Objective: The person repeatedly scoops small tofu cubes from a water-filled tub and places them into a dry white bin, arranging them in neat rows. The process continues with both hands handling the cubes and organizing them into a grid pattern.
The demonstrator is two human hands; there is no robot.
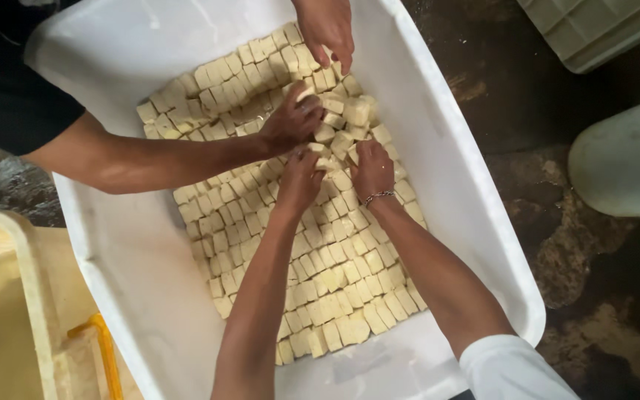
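Observation:
A big white plastic tub (pixel 135 259) holds several rows of pale cream cubes (pixel 335 289), packed side by side. My left hand (pixel 299 179) and my right hand (pixel 370 169), with a metal bracelet on its wrist, meet at the tub's middle. Their fingers curl down onto a loose pile of cubes (pixel 338 130). Another person's hand (pixel 290 120) reaches in from the left and grips cubes just beyond my left hand. A second hand of another person (pixel 325 26) hangs over the far rows.
A yellowish container (pixel 9 296) with a yellow handle stands at the lower left. A pale crate (pixel 594 30) and a white rounded vessel (pixel 624 163) sit at the right on a dark, wet floor (pixel 557 244).

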